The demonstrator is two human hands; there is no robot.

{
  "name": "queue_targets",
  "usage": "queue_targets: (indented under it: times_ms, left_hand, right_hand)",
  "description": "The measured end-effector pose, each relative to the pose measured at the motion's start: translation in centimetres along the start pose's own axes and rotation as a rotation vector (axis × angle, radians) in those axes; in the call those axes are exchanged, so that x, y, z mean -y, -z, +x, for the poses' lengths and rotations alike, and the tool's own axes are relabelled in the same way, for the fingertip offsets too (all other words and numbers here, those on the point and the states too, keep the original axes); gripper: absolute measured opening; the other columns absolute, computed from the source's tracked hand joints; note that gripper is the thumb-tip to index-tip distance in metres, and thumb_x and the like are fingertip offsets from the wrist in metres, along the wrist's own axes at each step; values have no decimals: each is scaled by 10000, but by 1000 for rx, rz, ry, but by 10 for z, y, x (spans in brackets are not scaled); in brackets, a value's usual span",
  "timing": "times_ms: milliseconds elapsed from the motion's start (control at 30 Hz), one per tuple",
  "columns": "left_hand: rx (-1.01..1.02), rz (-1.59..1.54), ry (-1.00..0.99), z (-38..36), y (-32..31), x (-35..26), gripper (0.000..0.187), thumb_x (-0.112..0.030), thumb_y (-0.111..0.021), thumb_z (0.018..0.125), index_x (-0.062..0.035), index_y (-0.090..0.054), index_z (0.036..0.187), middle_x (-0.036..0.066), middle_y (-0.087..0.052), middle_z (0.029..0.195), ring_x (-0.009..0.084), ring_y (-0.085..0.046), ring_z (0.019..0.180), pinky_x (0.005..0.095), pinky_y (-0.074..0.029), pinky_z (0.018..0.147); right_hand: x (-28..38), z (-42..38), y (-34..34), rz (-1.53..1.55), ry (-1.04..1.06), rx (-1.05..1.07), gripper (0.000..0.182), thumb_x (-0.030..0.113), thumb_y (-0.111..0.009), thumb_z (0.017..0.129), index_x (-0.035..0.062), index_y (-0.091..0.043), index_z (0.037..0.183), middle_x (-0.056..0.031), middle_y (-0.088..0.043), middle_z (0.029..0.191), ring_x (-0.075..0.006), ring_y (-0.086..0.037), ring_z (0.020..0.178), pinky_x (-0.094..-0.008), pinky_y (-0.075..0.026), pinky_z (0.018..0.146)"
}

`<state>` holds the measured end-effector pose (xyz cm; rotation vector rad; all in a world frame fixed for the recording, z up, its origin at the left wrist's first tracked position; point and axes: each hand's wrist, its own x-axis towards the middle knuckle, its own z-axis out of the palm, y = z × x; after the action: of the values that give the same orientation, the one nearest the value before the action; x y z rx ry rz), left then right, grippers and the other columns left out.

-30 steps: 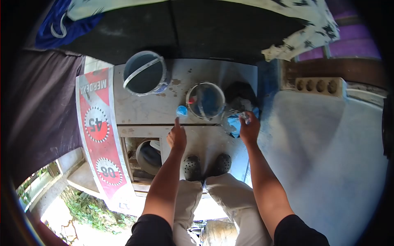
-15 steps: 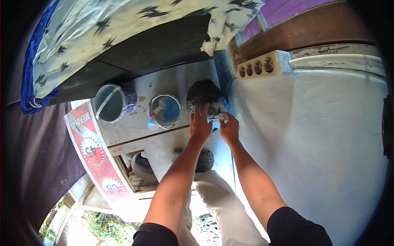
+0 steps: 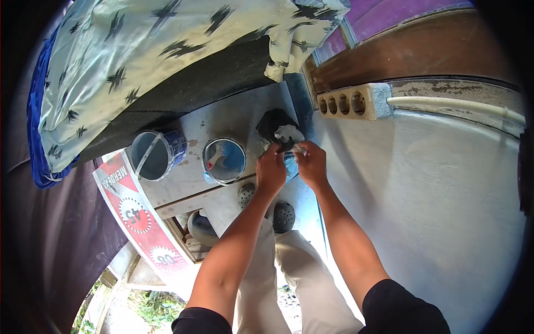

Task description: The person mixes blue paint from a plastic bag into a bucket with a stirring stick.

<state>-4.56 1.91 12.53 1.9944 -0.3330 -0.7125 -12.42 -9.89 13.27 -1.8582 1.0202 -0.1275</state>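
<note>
A dark plastic bag [image 3: 271,123] with a crumpled whitish piece [image 3: 289,133] in its mouth sits on the surface ahead of me. My left hand [image 3: 271,168] is closed, its fingers pinching the near edge of the bag. Just to the right, my right hand [image 3: 311,166] is pinched on a pale bit of the same rim. A patch of blue [image 3: 291,165] shows between my hands. Left of them stands a round bucket [image 3: 224,161] with bluish contents and a paintbrush [image 3: 214,158] with a reddish handle inside.
Farther left is a dark blue bucket [image 3: 158,155] with a pale handle. A red and white banner [image 3: 136,214] hangs at the left edge. On the right, a power strip [image 3: 347,102] is fixed on the pale wall [image 3: 434,211]. Patterned cloth [image 3: 167,50] covers the top left.
My hands have drawn closer together at the bag's near rim. The whitish piece now shows more plainly in its mouth. The view has shifted slightly.
</note>
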Motion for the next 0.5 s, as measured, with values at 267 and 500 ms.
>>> queue_targets:
  times_ms: [267,500]
  left_hand:
    - [-81,-10,-47,13,13,-34,138,-68,-589,940,-23,-635,1063,248,-699,906,454,-680,871,522,-519,753]
    - [-73,27,-103,40,11,-12,159,-36,-597,912,-28,-634,1067,239,-699,928,450,-679,885,522,-516,753]
  right_hand:
    - [21,19,-7,88,24,15,149,60,-716,875,-17,-711,1003,-93,-673,725,-142,-610,603,-303,-478,574]
    - [12,48,-21,56,-71,24,177,85,-720,857,-12,-721,1004,-163,-704,773,-246,-675,672,-360,-515,647]
